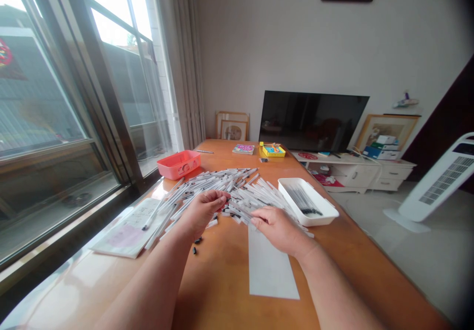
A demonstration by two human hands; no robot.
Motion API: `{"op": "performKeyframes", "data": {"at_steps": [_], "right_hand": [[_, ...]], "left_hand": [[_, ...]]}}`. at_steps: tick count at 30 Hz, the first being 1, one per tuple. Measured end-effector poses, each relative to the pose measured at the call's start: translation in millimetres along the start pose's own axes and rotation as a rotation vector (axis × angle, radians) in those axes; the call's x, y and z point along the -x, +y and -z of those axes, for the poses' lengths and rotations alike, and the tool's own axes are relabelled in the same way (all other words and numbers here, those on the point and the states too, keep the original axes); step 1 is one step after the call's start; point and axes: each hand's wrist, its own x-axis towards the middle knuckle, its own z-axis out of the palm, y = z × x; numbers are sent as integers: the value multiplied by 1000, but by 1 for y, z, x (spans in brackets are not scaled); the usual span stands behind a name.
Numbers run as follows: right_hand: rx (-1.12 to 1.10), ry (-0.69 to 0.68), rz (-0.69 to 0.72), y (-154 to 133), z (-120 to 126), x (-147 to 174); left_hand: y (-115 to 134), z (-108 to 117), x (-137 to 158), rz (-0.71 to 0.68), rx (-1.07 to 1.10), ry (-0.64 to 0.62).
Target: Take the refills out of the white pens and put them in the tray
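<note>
1. While both hands reach over the bench (218,295) in the head view, the right hand (276,226) is closed on a pale pen (241,208), its tip pointing toward the other hand.
2. The left hand (207,209) has thumb and fingers pinched together on a small dark piece (228,200) at the pen's far end; the piece is too blurred to identify.
3. Beyond the hands lies a loose pile of pens (218,178), many dark at one end.
4. Right of the pile, a white tray (331,217) holds thin dark sticks (301,196).
5. A red box (176,173) stands beyond the pile's left side.
6. A pad (122,243) lies at the left, partly under pens.
7. A paper strip (272,273) lies below the right hand, and two black caps (194,251) near the left forearm.
</note>
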Motion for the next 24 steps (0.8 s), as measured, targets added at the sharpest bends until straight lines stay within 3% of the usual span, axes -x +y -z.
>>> {"op": "performKeyframes", "data": {"at_steps": [24], "right_hand": [[-36, 50, 30, -1, -4, 0]], "left_hand": [[-1, -4, 1, -36, -46, 0]]}}
